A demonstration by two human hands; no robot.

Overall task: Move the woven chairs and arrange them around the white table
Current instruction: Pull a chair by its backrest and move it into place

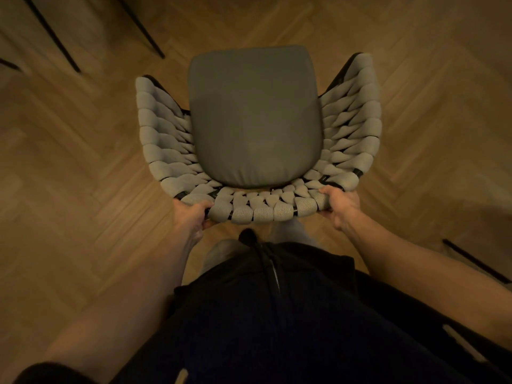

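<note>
A woven chair (257, 209) with a pale braided back and arms and a grey seat cushion (255, 117) is right below me, seen from above, its seat facing away. My left hand (194, 214) grips the top rim of the backrest at its left end. My right hand (339, 205) grips the same rim at its right end. The chair's legs are hidden under the seat, so I cannot tell whether it is touching the floor. The white table is not in view.
Herringbone wooden floor (83, 162) lies all around. Thin black legs (144, 26) of other furniture stand at the top left, and another thin black leg (476, 261) at the right. My dark-clothed body (277, 314) fills the bottom.
</note>
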